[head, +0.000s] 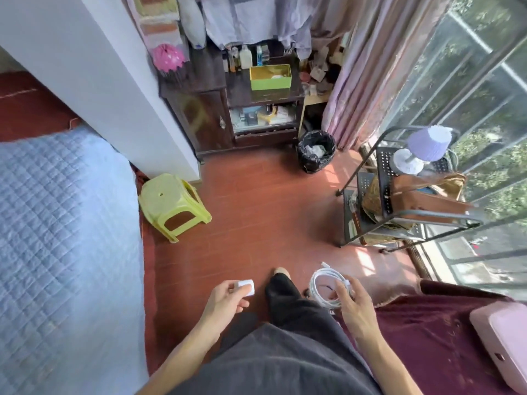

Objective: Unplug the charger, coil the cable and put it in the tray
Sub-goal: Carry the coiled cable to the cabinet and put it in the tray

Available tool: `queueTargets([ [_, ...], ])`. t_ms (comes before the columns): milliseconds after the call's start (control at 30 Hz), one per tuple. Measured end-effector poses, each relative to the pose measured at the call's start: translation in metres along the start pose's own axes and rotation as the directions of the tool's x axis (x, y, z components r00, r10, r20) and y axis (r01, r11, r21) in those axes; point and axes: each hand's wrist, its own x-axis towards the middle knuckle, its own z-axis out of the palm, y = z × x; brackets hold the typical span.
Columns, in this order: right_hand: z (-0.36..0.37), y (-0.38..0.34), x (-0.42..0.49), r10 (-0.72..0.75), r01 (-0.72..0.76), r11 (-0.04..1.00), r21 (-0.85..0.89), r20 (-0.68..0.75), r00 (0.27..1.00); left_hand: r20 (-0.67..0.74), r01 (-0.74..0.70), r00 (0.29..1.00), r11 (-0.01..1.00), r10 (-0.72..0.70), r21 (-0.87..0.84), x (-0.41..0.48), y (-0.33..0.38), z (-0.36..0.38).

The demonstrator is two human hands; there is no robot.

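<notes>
My left hand grips a small white charger block between thumb and fingers, held over the red floor. My right hand pinches a white cable wound into a loose round coil, one plug end sticking up at the coil's top. Charger and cable are apart, not joined. Far ahead, a green open tray stands on the dark wooden cabinet, something pale lying inside it.
A bed with a blue quilt fills the left. A green plastic stool stands by the white wall. A black bin sits before the cabinet. A metal cart with a purple lamp stands right, by the window.
</notes>
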Motion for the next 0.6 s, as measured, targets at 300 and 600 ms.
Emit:
queueTargets([
  [300, 0.041, -0.128, 0.135, -0.036, 0.032, 0.999, 0.035, 0.123, 0.992, -0.025, -0.059, 0.998, 0.997, 0.060, 0.042, 0.094, 0.121, -0.028],
  [600, 0.113, -0.220, 0.257, -0.001, -0.005, 0.999, 0.034, 0.156, 0.988, -0.104, 0.014, 0.995, 1.000, -0.012, 0.023, 0.217, 0.195, -0.092],
])
